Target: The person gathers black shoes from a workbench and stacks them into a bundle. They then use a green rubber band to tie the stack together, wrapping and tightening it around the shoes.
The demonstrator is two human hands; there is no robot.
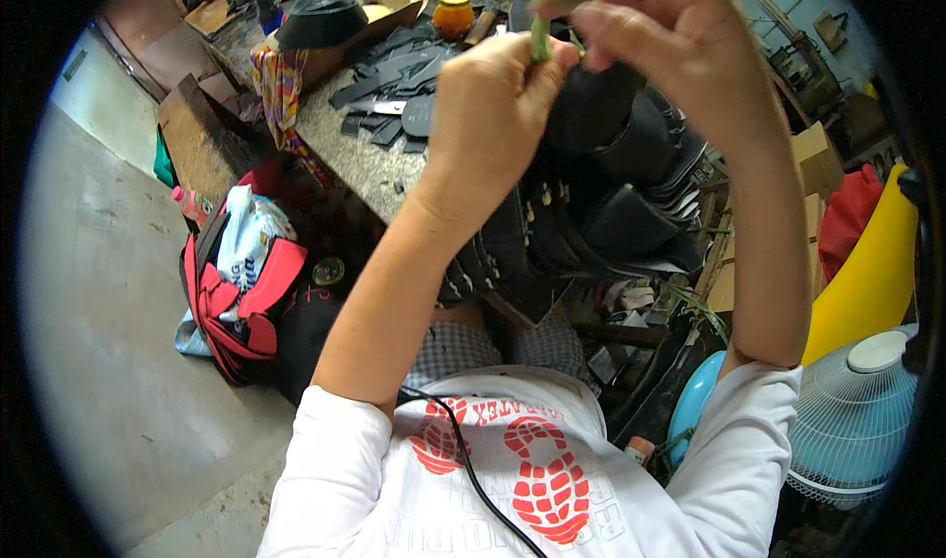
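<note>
Raised at the top of the view, my left hand [493, 104] pinches a narrow green strip [540, 40] between thumb and fingers. My right hand [650, 26] is just to the right and higher, slightly blurred, its fingers curled at the strip's upper end. Where the strip runs between the fingers is partly hidden. Below both hands sits a large pile of black shoe-upper pieces [621, 223], some with pale ties along their edges. A rounded dark form [591, 104] stands behind my hands, partly covered.
On the worktable [325, 139] lie flat black cut pieces [394, 75], an orange jar [453, 16] and a black cap [322, 14]. A red-and-black bag [261, 302] is at left. To the right are a fan [852, 415], a yellow curved panel [867, 272] and cardboard boxes [816, 159].
</note>
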